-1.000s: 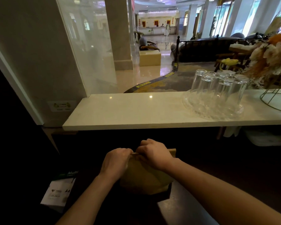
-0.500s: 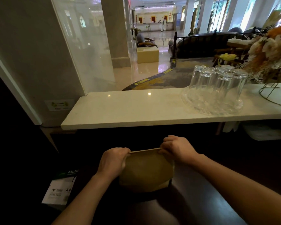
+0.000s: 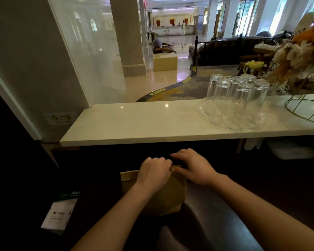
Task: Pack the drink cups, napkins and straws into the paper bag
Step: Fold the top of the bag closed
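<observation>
Paper (image 3: 61,214) in a white wrapper lies at the lower left of the frame. Just right of it, the paper bag (image 3: 163,194) stands upright at lower centre on the dark desk (image 3: 216,211), long axis vertical, mouth up. Left hand (image 3: 152,172) and right hand (image 3: 192,167), nearly touching, both pinch its top edge. Pressing down unevenly could likely crumple or tip the bag. Upturned glasses (image 3: 237,98) sit upper right.

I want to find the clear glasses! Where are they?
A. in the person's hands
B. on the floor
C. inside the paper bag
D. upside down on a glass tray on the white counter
D: the glasses stand upside down on a glass tray on the white counter.
</observation>
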`<state>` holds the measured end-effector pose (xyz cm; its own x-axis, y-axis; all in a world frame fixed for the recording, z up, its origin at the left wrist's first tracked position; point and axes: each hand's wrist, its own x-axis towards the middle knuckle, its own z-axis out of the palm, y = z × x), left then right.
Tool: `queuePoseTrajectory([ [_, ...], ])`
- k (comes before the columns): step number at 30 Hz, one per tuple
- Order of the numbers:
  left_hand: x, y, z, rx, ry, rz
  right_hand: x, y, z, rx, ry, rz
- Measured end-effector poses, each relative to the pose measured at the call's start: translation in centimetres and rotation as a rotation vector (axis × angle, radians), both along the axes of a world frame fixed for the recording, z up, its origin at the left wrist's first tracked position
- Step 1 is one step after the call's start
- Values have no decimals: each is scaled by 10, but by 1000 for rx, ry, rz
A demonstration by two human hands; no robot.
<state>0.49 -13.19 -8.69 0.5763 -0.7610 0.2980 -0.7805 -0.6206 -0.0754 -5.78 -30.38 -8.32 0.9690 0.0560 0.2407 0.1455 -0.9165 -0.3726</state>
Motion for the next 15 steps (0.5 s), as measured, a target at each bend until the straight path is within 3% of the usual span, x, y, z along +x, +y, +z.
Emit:
queuePoseTrajectory([
  [6,12,9,-2,-55,143,134,14,1,1,-170,-27,49],
  [15,27,103,-10,-158,291,267,15,-5,-5,-149,-48,81],
])
